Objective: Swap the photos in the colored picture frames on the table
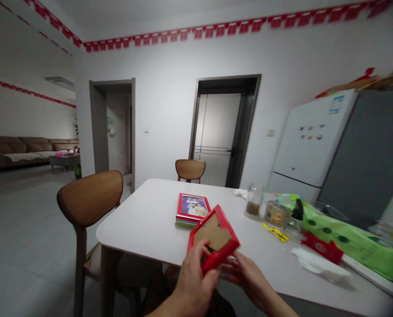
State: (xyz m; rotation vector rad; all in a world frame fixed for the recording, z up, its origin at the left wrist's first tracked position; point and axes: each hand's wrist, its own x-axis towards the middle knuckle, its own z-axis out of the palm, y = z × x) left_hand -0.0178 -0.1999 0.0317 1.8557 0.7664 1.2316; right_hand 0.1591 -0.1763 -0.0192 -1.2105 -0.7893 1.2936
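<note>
A red picture frame (231, 243) is held up at the table's front edge, its brown backing board (212, 233) turned toward me. My left hand (198, 275) is closed around its lower left edge, thumb on the near rim and fingers over the back. At the lower right corner, my right hand (244, 273) has its fingers behind and under the frame; they are partly hidden and blurred. Just beyond lies a stack of frames, with a red photo frame (193, 206) on top, picture side up, and a green edge below it.
The white table (140, 220) carries a glass jar (254, 202), a round clear container (277, 213), a yellow packet (277, 232), a white tissue (321, 264) and a green bag (354, 242) on the right. Wooden chairs stand at the left (93, 198) and far side (190, 169).
</note>
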